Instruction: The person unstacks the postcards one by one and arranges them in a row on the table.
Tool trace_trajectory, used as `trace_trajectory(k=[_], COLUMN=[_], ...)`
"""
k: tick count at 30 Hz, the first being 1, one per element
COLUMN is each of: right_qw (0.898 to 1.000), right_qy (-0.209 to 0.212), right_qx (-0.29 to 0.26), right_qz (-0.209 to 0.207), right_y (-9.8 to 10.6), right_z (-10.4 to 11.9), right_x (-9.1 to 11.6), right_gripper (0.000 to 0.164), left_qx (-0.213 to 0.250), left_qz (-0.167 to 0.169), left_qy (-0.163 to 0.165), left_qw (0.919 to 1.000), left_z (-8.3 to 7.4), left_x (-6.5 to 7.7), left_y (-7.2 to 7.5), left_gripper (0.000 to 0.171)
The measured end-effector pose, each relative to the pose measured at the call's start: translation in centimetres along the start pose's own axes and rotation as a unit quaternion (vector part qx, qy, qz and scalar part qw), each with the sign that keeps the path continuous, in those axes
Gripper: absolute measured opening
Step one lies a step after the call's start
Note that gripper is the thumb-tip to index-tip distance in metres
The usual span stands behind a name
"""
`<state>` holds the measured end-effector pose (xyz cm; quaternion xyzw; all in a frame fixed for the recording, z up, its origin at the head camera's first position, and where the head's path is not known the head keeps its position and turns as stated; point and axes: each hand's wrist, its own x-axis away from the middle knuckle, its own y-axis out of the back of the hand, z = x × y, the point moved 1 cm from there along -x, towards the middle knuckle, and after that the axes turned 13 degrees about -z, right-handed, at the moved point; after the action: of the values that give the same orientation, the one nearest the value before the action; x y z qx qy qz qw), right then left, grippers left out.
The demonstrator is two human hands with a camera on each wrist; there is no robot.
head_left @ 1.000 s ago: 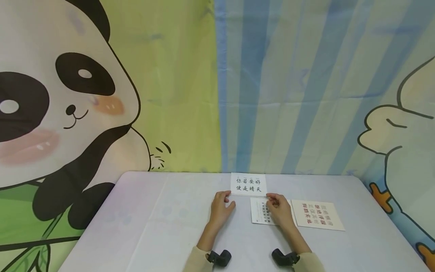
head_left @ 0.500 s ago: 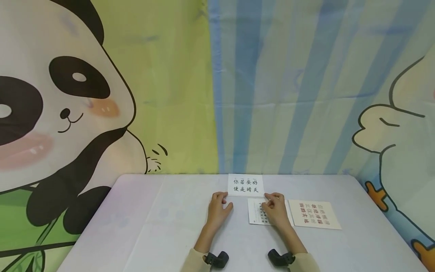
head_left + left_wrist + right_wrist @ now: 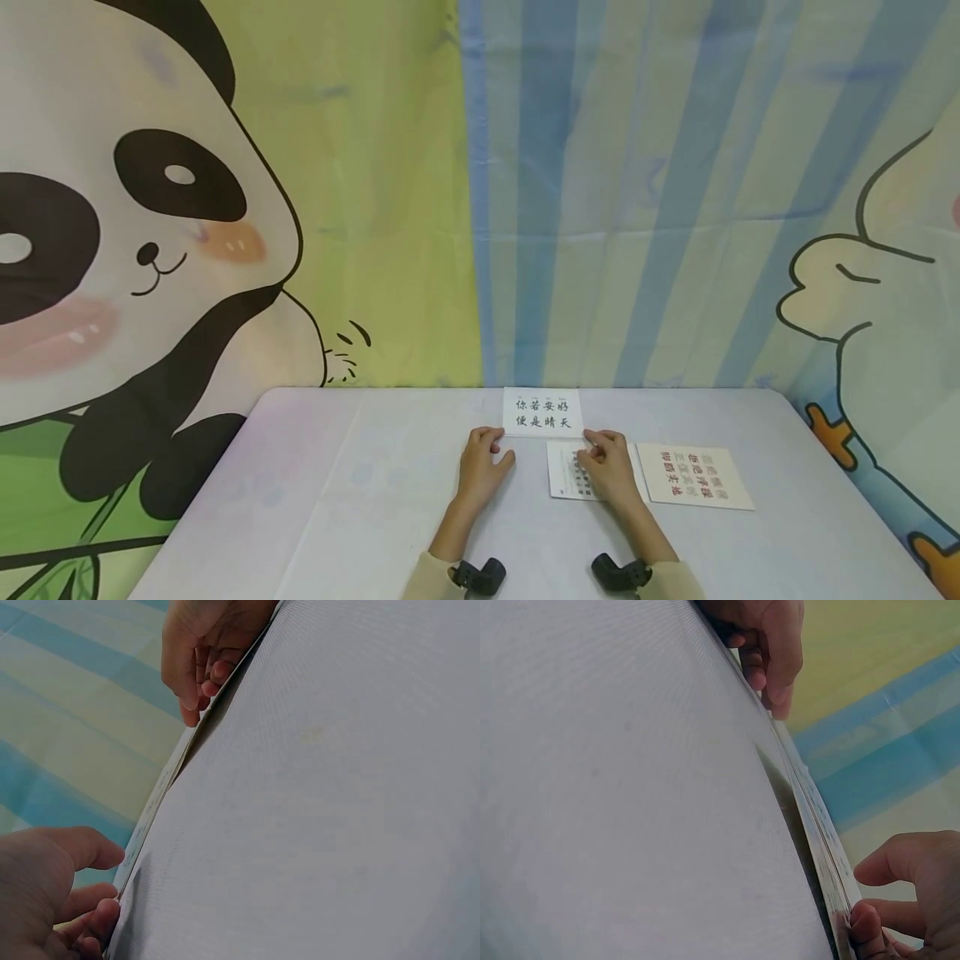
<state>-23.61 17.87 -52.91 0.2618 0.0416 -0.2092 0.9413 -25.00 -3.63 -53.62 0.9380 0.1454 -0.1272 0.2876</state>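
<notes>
One white rectangular card with two rows of black characters point(image 3: 542, 412) lies near the far edge of the white-covered table point(image 3: 360, 517) in the head view. The left hand point(image 3: 482, 471) touches its near left corner, thumb spread apart from the curved fingers; the right hand point(image 3: 611, 468) touches the near right corner, fingers bent. Partly under the right hand lies a second white card with small black print point(image 3: 562, 482), and just beside that a cream card with red and grey characters point(image 3: 697, 477).

In the left wrist view, the left fingertips meet a card edge, one digit arched away from the others.

In the right wrist view, the right fingertips touch layered card edges, above a dark wedge of shadow; whether they pinch, I cannot tell.
</notes>
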Motion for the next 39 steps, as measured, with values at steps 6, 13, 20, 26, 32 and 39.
trace_trajectory(k=[6,13,20,26,32,39], right_qw=[1.0,1.0,1.0,0.999,0.997,0.996], right_qy=[-0.008,-0.01,-0.02,-0.036,-0.061,-0.075], right_qx=[-0.016,-0.017,-0.007,-0.02,-0.04,-0.045], right_qz=[-0.002,-0.003,0.003,0.0,-0.002,-0.023], right_y=[0.03,-0.07,-0.03,0.08,0.2,0.35], right_z=[0.03,0.03,-0.06,0.03,-0.05,-0.23], right_x=[0.07,0.09,-0.03,-0.11,-0.18,-0.06], right_gripper=[0.04,0.042,0.043,0.041,0.037,0.035], left_qx=[0.009,0.002,0.01,0.018,0.021,0.049], left_qz=[-0.003,0.001,0.005,0.003,0.005,-0.014], left_qy=[0.011,0.018,0.027,0.033,0.044,0.043], left_qw=[0.9999,0.9998,0.9996,0.9993,0.9988,0.9978], left_z=[-0.02,0.1,0.09,-0.17,-0.21,-0.07], left_x=[-0.06,-0.05,-0.06,-0.13,-0.19,-0.2], left_y=[-0.04,-0.1,-0.06,0.12,0.05,0.14], left_gripper=[0.039,0.046,0.045,0.043,0.041,0.036])
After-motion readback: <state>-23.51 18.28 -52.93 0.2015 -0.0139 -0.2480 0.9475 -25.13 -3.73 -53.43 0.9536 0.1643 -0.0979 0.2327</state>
